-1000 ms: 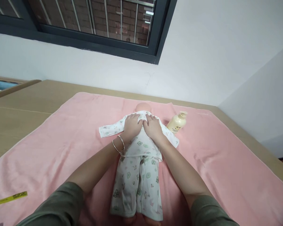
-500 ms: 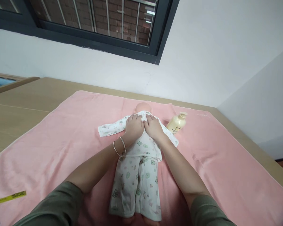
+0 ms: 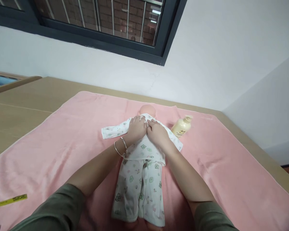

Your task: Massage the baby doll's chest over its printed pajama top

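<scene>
A baby doll (image 3: 147,110) lies stretched out with its smooth head at the far end and its feet toward me. It wears a white printed shirt (image 3: 146,149) and matching trousers (image 3: 128,189). My left hand (image 3: 136,130) rests flat on the upper part of the shirt, fingers extended toward the collar, a bracelet (image 3: 120,147) on its wrist. Close beside it, my right hand (image 3: 157,133) has its fingers bent in at the shirt near the collar, seemingly pinching the cloth. Its fingertips are partly hidden. One sleeve (image 3: 114,131) spreads out to the left.
A cream pump bottle (image 3: 181,126) stands tilted-looking to the right of the doll. Beneath everything lies a pink blanket (image 3: 69,138) on a wooden surface (image 3: 21,109). A yellow strip (image 3: 8,201) lies at the lower left. A wall and a dark-framed window (image 3: 106,38) rise behind.
My right hand's fingers have curled in from lying flat on the shirt. My left hand stays in place. The view has shifted slightly.
</scene>
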Tool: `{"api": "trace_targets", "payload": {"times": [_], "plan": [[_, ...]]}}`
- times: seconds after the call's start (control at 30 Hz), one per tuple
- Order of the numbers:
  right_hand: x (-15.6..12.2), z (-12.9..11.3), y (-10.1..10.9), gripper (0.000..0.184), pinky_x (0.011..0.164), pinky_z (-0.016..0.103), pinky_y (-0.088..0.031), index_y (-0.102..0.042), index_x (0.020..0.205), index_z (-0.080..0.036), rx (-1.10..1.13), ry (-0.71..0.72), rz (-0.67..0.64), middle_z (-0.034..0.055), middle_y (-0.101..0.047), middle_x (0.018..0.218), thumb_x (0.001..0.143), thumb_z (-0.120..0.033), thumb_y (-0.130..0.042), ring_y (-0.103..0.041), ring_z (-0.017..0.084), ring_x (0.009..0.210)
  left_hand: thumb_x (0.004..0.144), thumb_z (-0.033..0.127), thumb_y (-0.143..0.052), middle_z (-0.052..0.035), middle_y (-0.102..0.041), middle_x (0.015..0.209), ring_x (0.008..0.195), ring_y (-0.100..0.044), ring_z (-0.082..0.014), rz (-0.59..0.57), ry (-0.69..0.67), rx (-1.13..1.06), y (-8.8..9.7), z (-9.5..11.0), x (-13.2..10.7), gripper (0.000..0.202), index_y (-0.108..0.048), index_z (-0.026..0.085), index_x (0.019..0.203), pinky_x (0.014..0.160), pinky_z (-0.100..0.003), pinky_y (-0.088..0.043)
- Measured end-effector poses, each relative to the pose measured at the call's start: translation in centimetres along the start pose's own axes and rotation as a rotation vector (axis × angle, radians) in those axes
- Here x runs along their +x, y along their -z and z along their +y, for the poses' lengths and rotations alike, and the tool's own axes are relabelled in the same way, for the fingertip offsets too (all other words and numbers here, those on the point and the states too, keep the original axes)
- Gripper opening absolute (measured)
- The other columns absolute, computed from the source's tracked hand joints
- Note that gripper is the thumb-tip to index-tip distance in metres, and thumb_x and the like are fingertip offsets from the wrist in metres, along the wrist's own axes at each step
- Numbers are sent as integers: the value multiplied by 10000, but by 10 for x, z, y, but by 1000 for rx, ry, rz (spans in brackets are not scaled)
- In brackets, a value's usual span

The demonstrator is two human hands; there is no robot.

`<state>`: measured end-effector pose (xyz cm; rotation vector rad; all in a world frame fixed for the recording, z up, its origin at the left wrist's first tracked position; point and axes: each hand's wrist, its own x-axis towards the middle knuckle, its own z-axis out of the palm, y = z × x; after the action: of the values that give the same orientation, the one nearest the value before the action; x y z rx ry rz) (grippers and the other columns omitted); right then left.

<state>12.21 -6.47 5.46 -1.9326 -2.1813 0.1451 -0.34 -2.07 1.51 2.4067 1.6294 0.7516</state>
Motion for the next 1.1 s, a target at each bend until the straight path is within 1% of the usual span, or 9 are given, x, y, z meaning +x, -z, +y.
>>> {"api": "trace_targets", "payload": {"times": [0.13, 0.23, 0.4, 0.53, 0.7, 0.8, 0.87, 1.0, 1.1], "plan": [[16, 19, -1, 486, 1166, 391, -351, -565, 1429, -124, 18, 8, 29, 154, -615, 1454, 1024, -242, -325, -535, 278, 1355, 1006, 243, -403, -215, -546, 1476, 1418, -468, -346, 16, -24, 40, -1, 16, -15, 458, -545, 137, 1428, 1174, -526, -353], [19, 20, -4, 473, 1150, 407, -361, -584, 1388, -111, -11, -4, 31, 162, -636, 1418, 1030, -234, -300, -560, 285, 1309, 987, 240, -430, -213, -532, 1501, 1435, -451, -360, 13, -58, 35, 1, 18, -16, 461, -564, 140, 1417, 1183, -545, -346], [3, -2, -3, 555, 1216, 450, -281, -412, 1552, -51, -99, -42, -6, 216, -461, 1587, 1043, -238, -294, -419, 328, 1474, 921, 151, -423, -134, -691, 1307, 1256, -611, -260, -124, -161, -167, 13, -9, 7, 408, -676, 158, 1241, 1136, -399, -443], [-10, -10, 6, 554, 1215, 424, -302, -436, 1555, -102, -49, 54, -94, 195, -449, 1601, 1022, -217, -338, -371, 320, 1516, 957, 176, -374, -83, -721, 1267, 1177, -657, -215, -178, -111, -352, 21, -30, 21, 396, -705, 195, 1172, 1065, -339, -500], [0, 8, 10, 484, 1114, 369, -407, -579, 1418, -172, 45, 96, -34, 132, -635, 1416, 1006, -200, -326, -548, 270, 1345, 983, 179, -364, -173, -699, 1270, 1196, -643, -282, -148, -145, -50, 19, -12, 7, 407, -673, 136, 1244, 1070, -433, -483], [12, 22, 5, 455, 1094, 365, -413, -632, 1325, -139, 67, 5, -16, 146, -665, 1368, 1028, -270, -313, -580, 276, 1289, 951, 148, -435, -218, -604, 1432, 1345, -556, -341, -94, -184, 121, 16, 11, -11, 459, -589, 124, 1383, 1117, -503, -429], [17, 25, 2, 481, 1113, 373, -395, -621, 1334, -101, 55, -62, -24, 172, -635, 1417, 1039, -301, -298, -556, 287, 1326, 937, 123, -443, -219, -573, 1476, 1394, -516, -359, -95, -184, 167, 15, 20, -19, 471, -589, 124, 1385, 1125, -515, -415], [10, 12, -2, 544, 1185, 424, -312, -488, 1479, -25, -65, -108, -7, 222, -514, 1542, 1046, -277, -277, -449, 327, 1442, 930, 103, -421, -187, -655, 1364, 1326, -574, -304, -113, -227, 84, 20, 12, -12, 406, -653, 119, 1263, 1131, -429, -426], [-1, -4, -1, 534, 1159, 444, -349, -492, 1487, -53, -111, -112, -8, 216, -547, 1508, 1040, -271, -298, -490, 352, 1396, 958, 132, -388, -142, -717, 1230, 1180, -651, -248, -111, -214, -80, 25, -5, 4, 346, -686, 140, 1135, 1070, -350, -473]]}}
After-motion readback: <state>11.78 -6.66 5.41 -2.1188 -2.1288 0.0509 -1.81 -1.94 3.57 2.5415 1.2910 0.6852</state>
